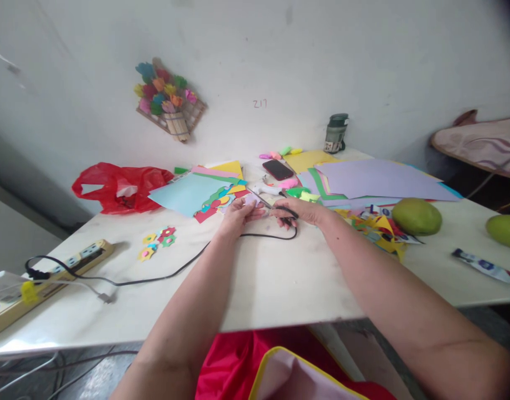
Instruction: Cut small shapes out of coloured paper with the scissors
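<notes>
Currently, I take the phone (278, 169), its screen dark, as my marker on the table (263, 289). On its near side I see the left hand (237, 215) pinching a small piece of purple paper (250, 198), while the right hand (303, 211) grips a pair of scissors (260, 199), blades pointing at that piece; I cannot tell from my end whether they touch it. A glue gun (266, 190) lies between the phone and the hands. On the wall (238, 39) behind the phone I read handwriting (260, 104) as "Z17", or possibly "217". To the phone's right, farther back, stands a dark bottle (336, 133); its pale label is too small for me to make out. Well to the phone's right and nearer lies a white and blue tube (486, 266), its print too blurred to read. Left of the phone and nearer, I find paper flowers (146, 254), with a power strip (82, 258) farther left.
</notes>
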The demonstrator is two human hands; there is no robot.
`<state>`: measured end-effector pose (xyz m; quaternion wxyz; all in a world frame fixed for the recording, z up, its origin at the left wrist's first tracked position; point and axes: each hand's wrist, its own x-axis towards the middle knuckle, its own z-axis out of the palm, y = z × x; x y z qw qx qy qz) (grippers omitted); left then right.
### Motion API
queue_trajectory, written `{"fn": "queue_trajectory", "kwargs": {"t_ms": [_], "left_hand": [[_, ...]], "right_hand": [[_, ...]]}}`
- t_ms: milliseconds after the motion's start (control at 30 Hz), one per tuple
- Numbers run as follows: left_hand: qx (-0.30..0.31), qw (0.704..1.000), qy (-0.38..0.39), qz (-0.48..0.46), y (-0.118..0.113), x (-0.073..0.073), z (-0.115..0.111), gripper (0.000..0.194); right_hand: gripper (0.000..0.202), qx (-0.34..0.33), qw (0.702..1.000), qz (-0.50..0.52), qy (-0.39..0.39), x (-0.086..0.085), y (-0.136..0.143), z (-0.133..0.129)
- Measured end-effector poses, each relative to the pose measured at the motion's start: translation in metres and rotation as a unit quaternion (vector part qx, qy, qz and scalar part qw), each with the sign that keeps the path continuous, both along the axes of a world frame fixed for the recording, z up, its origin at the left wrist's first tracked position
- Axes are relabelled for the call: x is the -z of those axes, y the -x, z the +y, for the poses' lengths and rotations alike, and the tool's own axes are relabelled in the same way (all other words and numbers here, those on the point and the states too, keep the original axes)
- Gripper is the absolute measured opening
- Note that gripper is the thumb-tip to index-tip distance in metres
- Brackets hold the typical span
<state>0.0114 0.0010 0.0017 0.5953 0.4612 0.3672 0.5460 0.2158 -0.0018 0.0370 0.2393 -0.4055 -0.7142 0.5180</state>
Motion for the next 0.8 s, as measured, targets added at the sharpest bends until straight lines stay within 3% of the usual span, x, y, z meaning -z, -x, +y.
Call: {"fn": "queue_trajectory", "kwargs": {"t_ms": [800], "left_hand": [[0.015,1.000,0.003,-0.027,-0.0008,-0.0008,-0.0011,0.022]], "right_hand": [[0.035,0.015,0.999,-0.025,-0.016,0.0002,0.0056,-0.0015]]}}
